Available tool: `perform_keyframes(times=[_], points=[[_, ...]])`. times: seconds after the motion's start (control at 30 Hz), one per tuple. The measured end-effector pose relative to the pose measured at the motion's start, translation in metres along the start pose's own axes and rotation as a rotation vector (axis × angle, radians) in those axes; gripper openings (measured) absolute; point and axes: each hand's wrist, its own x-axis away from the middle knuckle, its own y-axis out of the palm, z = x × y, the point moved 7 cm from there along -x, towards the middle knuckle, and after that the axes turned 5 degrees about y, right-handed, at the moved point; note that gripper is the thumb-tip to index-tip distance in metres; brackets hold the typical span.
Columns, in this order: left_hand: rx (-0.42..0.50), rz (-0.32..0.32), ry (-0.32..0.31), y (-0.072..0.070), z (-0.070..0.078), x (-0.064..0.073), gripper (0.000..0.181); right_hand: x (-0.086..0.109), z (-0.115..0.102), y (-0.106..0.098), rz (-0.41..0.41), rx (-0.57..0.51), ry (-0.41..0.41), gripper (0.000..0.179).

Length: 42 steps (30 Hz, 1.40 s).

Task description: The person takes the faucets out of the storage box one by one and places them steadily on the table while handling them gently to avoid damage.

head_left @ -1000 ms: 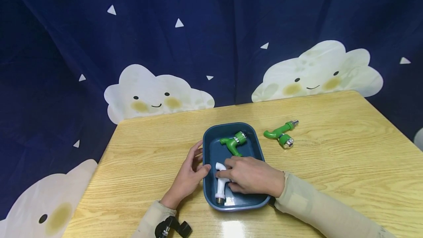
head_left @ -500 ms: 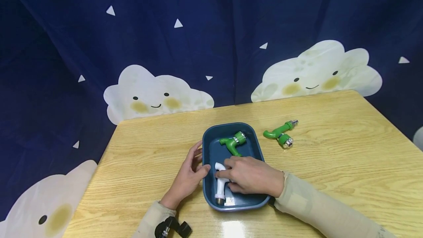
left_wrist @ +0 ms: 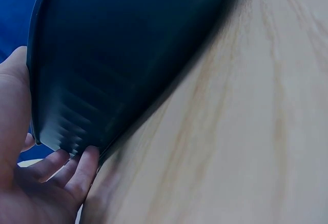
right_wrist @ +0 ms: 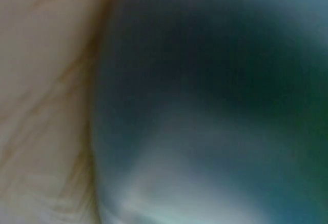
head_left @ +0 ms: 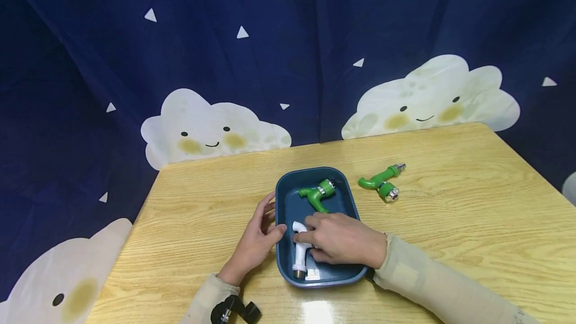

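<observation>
A dark blue plastic tray [head_left: 290,204] sits on the table and holds two taps. In the head view my left hand [head_left: 253,245] grips its left side, thumb over the rim. The left wrist view has the fingertips against the tray's outer wall [left_wrist: 118,55]. Inside, my right hand [head_left: 344,239] reaches over the right rim and holds a white tap [head_left: 300,256] lying near the front left, its fingers covering the tap's middle. A green tap [head_left: 318,196] lies farther back, its lower end hidden by the right hand. The right wrist view is a close blur.
Another green tap [head_left: 380,183] with a chrome end lies on the wooden table [head_left: 450,204], right of the tray. Behind the table hangs a dark blue curtain [head_left: 315,54] with cloud prints. A black wrist device [head_left: 234,309] is strapped on the left sleeve.
</observation>
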Motion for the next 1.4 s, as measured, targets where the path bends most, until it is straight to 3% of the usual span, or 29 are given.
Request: perform_keyframes(times=[1.4], points=[[0.005,-0.001,0.009,-0.0002,-0.0001,-0.0006,0.076,-0.0005,0.0013,-0.002,0.017,0.028,0.019,0.037]])
